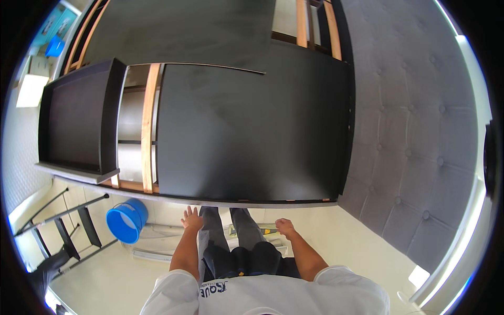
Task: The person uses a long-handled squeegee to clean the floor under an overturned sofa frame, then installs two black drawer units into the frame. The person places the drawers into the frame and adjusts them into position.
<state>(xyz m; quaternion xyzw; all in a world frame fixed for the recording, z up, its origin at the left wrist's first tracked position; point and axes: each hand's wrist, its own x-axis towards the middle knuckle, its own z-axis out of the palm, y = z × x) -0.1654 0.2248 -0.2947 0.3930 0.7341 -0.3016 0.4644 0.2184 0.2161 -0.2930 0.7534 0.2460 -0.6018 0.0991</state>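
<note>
My left hand [192, 218] hangs in front of the bed frame's near rail [252, 202], its fingers spread and nothing in them. To its right, my right hand [285, 227] is loosely curled, with nothing visible in it. Neither hand appears to touch the frame. Large dark panels [247, 131] cover much of the bed base. Between the panels and a dark drawer-like box [73, 121] at the left runs a bare wooden slat [149, 131]. The box has a grey front edge and sits at the frame's near left corner.
A grey tufted headboard [409, 115] rises along the right side. On the floor at the left stand a blue bucket [127, 220] and a black stepladder [65, 231]. Long flat strips [152, 255] lie behind my legs. More wooden slats [302, 23] show at the far right.
</note>
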